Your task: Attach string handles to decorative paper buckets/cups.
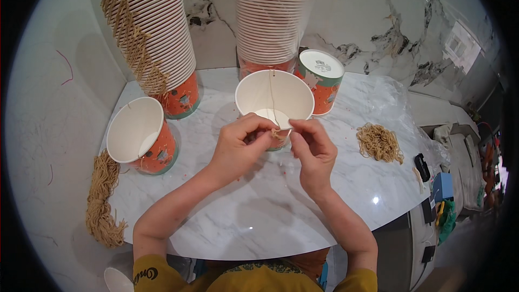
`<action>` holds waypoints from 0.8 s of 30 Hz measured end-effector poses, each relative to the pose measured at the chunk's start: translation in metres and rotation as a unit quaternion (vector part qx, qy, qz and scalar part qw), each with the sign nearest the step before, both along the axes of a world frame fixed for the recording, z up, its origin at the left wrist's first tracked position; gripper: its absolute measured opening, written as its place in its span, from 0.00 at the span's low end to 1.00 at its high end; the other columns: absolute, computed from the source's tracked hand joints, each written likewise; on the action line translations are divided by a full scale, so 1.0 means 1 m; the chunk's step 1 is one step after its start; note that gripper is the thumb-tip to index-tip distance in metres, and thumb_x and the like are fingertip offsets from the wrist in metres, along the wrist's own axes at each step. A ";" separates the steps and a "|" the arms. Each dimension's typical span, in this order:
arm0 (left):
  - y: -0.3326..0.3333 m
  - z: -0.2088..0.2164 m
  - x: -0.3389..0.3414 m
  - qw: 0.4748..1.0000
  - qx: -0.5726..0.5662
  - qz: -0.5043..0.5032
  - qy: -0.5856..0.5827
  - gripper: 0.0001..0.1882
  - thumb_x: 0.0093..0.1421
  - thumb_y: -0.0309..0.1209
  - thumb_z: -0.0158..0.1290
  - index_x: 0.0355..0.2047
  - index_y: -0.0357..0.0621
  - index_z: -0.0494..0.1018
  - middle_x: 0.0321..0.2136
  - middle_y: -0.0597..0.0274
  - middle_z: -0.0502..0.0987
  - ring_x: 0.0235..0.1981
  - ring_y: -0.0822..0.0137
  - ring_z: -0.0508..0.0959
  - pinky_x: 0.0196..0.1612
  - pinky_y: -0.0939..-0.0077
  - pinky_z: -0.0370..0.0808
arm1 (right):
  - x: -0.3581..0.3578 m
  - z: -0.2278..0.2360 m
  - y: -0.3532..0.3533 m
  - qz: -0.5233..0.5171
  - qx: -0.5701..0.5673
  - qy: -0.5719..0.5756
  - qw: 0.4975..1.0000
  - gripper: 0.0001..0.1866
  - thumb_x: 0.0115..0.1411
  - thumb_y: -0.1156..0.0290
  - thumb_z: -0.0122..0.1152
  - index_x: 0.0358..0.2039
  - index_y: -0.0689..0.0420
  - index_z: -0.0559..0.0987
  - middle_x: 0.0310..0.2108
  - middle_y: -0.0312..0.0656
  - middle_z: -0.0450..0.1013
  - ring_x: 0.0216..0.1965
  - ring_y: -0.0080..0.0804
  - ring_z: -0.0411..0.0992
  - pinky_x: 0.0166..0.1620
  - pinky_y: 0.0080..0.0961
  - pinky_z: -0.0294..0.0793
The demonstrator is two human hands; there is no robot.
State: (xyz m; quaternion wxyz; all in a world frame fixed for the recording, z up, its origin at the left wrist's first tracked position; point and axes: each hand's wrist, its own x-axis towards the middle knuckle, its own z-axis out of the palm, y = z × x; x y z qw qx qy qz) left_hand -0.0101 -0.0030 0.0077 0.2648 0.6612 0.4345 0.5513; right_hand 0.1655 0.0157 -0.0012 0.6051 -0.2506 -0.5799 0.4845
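Observation:
A white-lined paper bucket (296,93) stands upright in front of me, its mouth tilted my way. A thin tan string (272,94) runs from a hole in its far rim across the opening to the near rim. There my left hand (240,146) pinches a small tan loop of the string between thumb and fingertips. My right hand (314,154) is at the near rim just beside it, thumb and forefinger closed on the string's thin end. The fingers partly cover the bucket's orange outside.
Another strung bucket (162,148) leans at the left, near a hanging bundle of tan strings (104,200). Behind rise two tall bucket stacks (162,38) (273,19), the left one draped with strings. An upturned bucket (323,75), a string pile (380,143) and clear plastic wrap (378,97) are at the right.

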 end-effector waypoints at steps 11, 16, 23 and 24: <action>0.002 0.004 -0.001 0.992 -0.072 -0.075 -0.066 0.07 0.65 0.20 0.55 0.41 0.34 0.80 0.36 0.68 0.80 0.35 0.80 0.78 0.40 0.83 0.75 | 0.004 0.005 0.022 -0.149 0.329 -0.343 0.867 0.16 0.52 0.79 0.62 0.43 0.56 0.83 0.58 0.43 0.71 0.59 0.47 0.65 0.60 0.43 0.59; 0.000 0.002 -0.001 0.998 -0.028 -0.047 -0.032 0.06 0.64 0.19 0.56 0.40 0.34 0.80 0.33 0.67 0.78 0.33 0.80 0.78 0.37 0.84 0.75 | 0.010 0.008 0.021 -0.199 0.327 -0.318 0.867 0.11 0.51 0.81 0.66 0.36 0.55 0.83 0.44 0.34 0.78 0.46 0.36 0.71 0.49 0.38 0.66; -0.002 0.003 0.004 0.999 0.031 -0.012 0.037 0.05 0.62 0.19 0.56 0.38 0.34 0.80 0.31 0.66 0.77 0.28 0.80 0.74 0.30 0.84 0.69 | 0.009 0.009 0.015 -0.120 0.292 -0.268 0.910 0.16 0.52 0.86 0.65 0.41 0.59 0.80 0.35 0.42 0.78 0.35 0.37 0.77 0.35 0.33 0.73; -0.002 0.002 0.003 0.999 0.029 -0.011 0.037 0.05 0.62 0.19 0.56 0.38 0.34 0.80 0.31 0.66 0.77 0.28 0.80 0.74 0.30 0.84 0.69 | 0.009 0.010 0.014 -0.119 0.291 -0.268 0.911 0.16 0.52 0.86 0.65 0.41 0.59 0.80 0.35 0.42 0.78 0.35 0.37 0.77 0.35 0.33 0.73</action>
